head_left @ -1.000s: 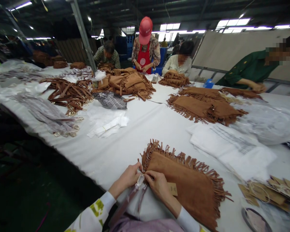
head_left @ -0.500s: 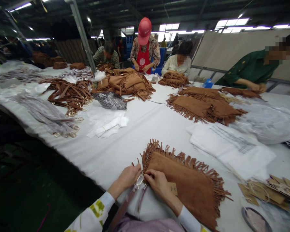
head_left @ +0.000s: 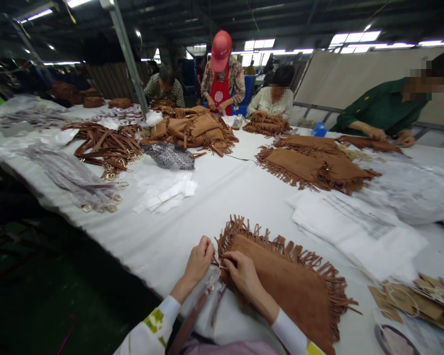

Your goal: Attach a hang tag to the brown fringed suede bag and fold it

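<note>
L hand [head_left: 199, 260], grip narrow, contents unclear; R hand [head_left: 243, 274], grip narrow, by corner of fringed brown bag [head_left: 284, 283], flat on table [head_left: 163, 246], prob. for steadiness.

Matt, suede-like brown cloth forms the fringed bag [head_left: 284, 281]; the strap buckles [head_left: 123, 185] are shiny metal; glossy, crinkled clear plastic makes the bulky wrapping [head_left: 414, 192].

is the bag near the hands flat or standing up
Flat: the brown bag lies broad side up on the white table, fringe spread out.
</note>
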Demonstrator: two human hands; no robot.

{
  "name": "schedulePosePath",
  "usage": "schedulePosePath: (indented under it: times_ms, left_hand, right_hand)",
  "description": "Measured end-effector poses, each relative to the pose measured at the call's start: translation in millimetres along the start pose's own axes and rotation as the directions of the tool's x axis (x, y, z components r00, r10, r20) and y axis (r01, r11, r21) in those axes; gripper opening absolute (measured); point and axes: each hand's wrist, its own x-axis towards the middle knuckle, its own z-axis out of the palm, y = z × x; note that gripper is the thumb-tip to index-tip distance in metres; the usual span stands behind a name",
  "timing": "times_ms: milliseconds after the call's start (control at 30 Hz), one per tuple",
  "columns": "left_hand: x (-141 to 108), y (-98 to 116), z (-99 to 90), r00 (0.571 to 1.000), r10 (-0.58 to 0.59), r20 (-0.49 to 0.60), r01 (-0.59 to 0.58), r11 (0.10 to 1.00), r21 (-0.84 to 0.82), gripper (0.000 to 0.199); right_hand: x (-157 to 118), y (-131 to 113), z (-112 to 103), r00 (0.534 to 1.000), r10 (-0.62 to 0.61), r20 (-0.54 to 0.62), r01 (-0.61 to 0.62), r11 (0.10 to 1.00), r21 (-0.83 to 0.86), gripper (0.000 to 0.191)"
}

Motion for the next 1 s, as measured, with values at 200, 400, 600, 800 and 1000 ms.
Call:
schedulePosePath:
  times_ms: [200, 400, 600, 800, 1000]
  left_hand:
    - [9.7, 8.6, 4.0, 1.000, 0.024, 0.013, -0.023, 0.993, -0.119, 0.021]
    - [11.3, 2.7, 6.0, 0.997, -0.074, 0.015, 0.076, 0.971, -0.227, 0.026]
    - [2.8, -11.9, 7.3, 0.962, -0.187, 0.197, 0.229, 0.949, -0.216, 0.031]
    - [-6.4, -12.9, 13.1, 0.965, -0.170, 0.201, 0.223, 0.932, -0.284, 0.021]
    - [-11.9, -8.1, 18.1, 0.958, -0.252, 0.137, 0.287, 0.856, -0.430, 0.024]
  right_hand:
    - [14.1, 1.2, 5.9, 0.998, -0.013, 0.068, 0.010, 0.998, 0.056, 0.018]
    - [16.8, 7.4, 9.7, 0.996, 0.032, 0.087, -0.044, 0.990, 0.134, 0.022]
    - [15.8, 18.6, 13.0, 0.993, 0.090, 0.077, -0.106, 0.963, 0.247, 0.028]
    - [13.7, 22.0, 12.3, 0.995, 0.075, 0.071, -0.091, 0.958, 0.273, 0.032]
    - [14.6, 12.4, 9.5, 0.996, 0.085, 0.027, -0.088, 0.975, 0.202, 0.028]
